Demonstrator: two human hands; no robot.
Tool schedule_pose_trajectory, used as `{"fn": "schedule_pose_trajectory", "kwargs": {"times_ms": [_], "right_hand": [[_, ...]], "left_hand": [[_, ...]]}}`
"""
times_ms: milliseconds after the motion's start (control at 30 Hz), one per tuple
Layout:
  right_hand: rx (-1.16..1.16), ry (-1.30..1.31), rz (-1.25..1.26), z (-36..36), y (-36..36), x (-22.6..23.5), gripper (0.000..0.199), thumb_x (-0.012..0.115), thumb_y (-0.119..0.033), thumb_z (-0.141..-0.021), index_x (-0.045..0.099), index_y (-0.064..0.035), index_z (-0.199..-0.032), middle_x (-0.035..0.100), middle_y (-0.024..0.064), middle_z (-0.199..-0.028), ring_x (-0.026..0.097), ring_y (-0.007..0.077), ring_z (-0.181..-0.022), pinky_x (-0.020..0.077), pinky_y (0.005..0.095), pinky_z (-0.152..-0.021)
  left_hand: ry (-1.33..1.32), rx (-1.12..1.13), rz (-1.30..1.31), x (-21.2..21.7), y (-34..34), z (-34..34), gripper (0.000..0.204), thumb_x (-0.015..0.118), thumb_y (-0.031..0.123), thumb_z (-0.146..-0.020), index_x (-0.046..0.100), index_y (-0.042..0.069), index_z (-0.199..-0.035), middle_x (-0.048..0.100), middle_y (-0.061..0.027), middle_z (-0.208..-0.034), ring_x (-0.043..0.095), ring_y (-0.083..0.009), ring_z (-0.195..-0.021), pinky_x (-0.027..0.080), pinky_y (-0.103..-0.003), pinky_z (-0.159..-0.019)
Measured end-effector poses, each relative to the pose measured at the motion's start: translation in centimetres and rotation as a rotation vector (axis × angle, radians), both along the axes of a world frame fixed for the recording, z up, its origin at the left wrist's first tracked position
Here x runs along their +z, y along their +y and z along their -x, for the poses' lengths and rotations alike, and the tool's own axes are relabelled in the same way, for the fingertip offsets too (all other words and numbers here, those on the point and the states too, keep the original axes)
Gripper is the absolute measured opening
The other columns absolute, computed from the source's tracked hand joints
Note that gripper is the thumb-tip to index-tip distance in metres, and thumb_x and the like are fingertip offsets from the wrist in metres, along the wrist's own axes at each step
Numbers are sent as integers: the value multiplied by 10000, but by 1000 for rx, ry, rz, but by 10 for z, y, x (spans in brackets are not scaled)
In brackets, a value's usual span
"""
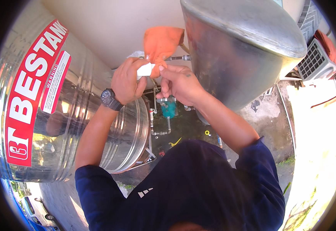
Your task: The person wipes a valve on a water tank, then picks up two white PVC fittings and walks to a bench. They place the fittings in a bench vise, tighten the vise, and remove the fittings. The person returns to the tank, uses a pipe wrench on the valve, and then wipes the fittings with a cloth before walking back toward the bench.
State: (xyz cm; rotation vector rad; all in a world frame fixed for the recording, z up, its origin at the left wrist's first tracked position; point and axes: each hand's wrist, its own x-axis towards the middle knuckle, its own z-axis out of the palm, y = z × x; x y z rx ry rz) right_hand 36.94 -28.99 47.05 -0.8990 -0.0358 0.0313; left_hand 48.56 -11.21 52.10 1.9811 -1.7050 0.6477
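Just above the middle of the head view, both hands meet at a limp orange piece (161, 41) that looks like cloth or a soft bag. My left hand (128, 79), with a black watch on its wrist, is closed around a smooth white piece (145, 71) whose kind I cannot make out. Its fingertips reach the lower part of the orange piece. My right hand (181, 84) pinches the lower edge of that orange piece between thumb and finger; the other fingers curl loosely. More white material (136, 54) shows behind my left hand.
A large shiny steel tank (71, 127) lies close on the left, and a grey tank (241, 54) stands close on the right. Below my hands are a green pump (168, 109), pipes (163, 133) and a yellow tool (175, 142). An outdoor air-conditioner unit (317, 59) is at far right.
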Motion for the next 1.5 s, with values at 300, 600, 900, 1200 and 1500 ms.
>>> {"fn": "schedule_pose_trajectory", "kwargs": {"times_ms": [300,600,900,1200,1500], "right_hand": [[-845,-1095,1798,-21,-26,3,245,679,-167,-841,698,-192,-1084,662,1,-747,635,219,-676,531,342,-617],[-170,-309,771,0,-22,6,233,489,-250,-1064,629,-86,-978,596,44,-667,606,186,-582,547,350,-644],[-233,11,161,0,-14,-36,216,516,-220,-1049,636,-40,-1037,600,18,-748,592,134,-698,518,310,-707],[-597,-187,409,10,-16,-71,120,666,-99,-959,653,-1,-1027,627,18,-964,582,72,-798,490,247,-724],[-500,-151,177,3,-14,-82,60,634,-22,-970,622,21,-1010,684,70,-892,649,126,-754,571,303,-741]], "left_hand": [[1804,-4,-262,13,26,-28,449,592,175,-886,524,27,-1304,643,-67,-833,586,-114,-546,485,-245,-488],[553,25,8,0,-10,5,363,582,93,-874,528,47,-1230,648,-106,-986,646,-246,-845,522,-356,-747],[504,164,376,-36,22,-7,394,579,39,-925,505,75,-1311,602,-124,-1164,592,-224,-1048,497,-372,-886],[1435,-216,548,-72,45,28,504,542,61,-963,410,100,-1448,586,-142,-1284,649,-222,-969,564,-405,-863],[1577,-169,488,-75,45,47,588,568,137,-943,374,65,-1494,590,-199,-1313,658,-224,-959,564,-403,-870]]}}
